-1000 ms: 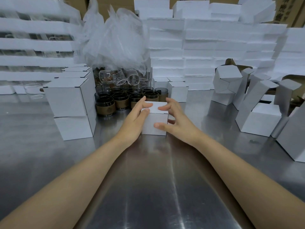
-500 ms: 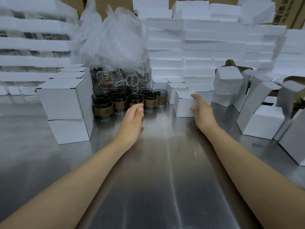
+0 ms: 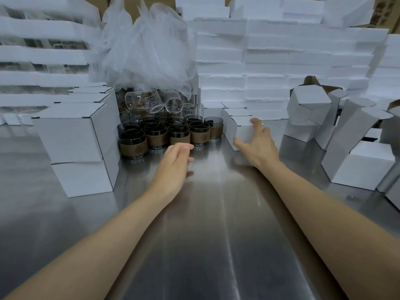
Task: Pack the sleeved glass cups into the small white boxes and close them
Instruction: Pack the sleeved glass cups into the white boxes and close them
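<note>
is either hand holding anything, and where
Left hand holds nothing. Right hand lies spread against the near face of the closed white box, one fingertip on its top edge: touching, not gripping.

No legible text anywhere.
Round stamp on brown cup sleeves (image 3: 136, 148), graduation marks on clear glasses (image 3: 136, 100), dark print on cardboard (image 3: 379, 8): all too blurred to read.

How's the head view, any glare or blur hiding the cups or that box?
Head view: glare streaks run down the steel table; foam stacks behind look washed out; edges bow from the wide lens; sleeved cups and the box under the right hand read clearly.
</note>
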Motion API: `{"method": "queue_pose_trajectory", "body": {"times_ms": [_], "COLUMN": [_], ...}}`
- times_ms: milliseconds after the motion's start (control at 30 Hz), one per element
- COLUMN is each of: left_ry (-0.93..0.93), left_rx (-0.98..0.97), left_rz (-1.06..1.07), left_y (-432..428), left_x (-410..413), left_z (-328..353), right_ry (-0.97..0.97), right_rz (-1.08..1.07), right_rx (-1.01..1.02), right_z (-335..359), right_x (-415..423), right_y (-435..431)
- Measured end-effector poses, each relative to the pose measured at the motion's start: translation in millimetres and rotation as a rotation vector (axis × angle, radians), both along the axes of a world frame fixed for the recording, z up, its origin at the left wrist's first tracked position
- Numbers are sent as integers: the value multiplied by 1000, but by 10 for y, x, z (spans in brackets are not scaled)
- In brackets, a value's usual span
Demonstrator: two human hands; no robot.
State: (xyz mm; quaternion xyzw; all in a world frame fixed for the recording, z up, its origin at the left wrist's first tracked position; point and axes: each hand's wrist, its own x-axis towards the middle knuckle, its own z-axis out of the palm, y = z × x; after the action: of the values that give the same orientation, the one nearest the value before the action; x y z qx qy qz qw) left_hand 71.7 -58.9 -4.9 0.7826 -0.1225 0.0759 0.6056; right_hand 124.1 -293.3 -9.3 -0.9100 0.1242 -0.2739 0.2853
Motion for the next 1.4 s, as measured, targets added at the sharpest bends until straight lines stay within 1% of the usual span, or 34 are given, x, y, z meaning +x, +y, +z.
{"method": "queue_pose_trajectory", "body": {"times_ms": [67, 167, 200, 267, 400, 467, 600, 700, 767, 900, 1000, 1033, 1133, 1167, 1233, 1333, 1400], "left_ry": [4, 2, -2, -10, -38, -52, -41, -42, -38, -40, -60, -62, -46, -33, -1, 31, 38], "left_rx": [0, 4, 11, 27, 45, 62, 47, 45, 21, 0, 9, 9, -24, -48, -95, -115, -128], "left_rz": [2, -2, -4, 0, 21, 32, 56, 63, 61, 62, 58, 51, 40, 41, 36, 19, 15], "left_y": [-3, -3, -6, -2, 10, 9, 11, 17, 25, 29, 33, 35, 37, 39, 44, 43, 37], "left_x": [-3, -19, -20, -18, -3, 19, 50, 66, 77, 85, 80, 79, 80, 84, 84, 67, 59], "left_z": [8, 16, 16, 16, 1, -30, -59, -84, -97, -105, -97, -91, -68, -60, -45, -34, -23], "right_ry": [-118, -416, -483, -527, -501, -464, -404, -331, -298, -233, -162, -180, -358, -408, -444, -349, -268], "right_rz": [-9, -16, -31, -64, -47, -23, 37, 46, 29, -35, -114, -126, -101, -85, -72, -102, -79], "right_rx": [41, 119, 154, 212, 298, 275, 155, 6, -99, -174, -281, -329, -472, -467, -353, -110, -4], "right_z": [30, 84, 117, 223, 441, 508, 579, 586, 578, 568, 549, 521, 344, 268, 146, 83, 48], "right_x": [-1, 27, 76, 232, 628, 823, 1158, 1354, 1453, 1547, 1501, 1455, 1210, 1108, 908, 631, 443], "right_y": [-7, 91, 137, 240, 410, 442, 493, 536, 549, 575, 583, 585, 598, 602, 606, 558, 520]}}
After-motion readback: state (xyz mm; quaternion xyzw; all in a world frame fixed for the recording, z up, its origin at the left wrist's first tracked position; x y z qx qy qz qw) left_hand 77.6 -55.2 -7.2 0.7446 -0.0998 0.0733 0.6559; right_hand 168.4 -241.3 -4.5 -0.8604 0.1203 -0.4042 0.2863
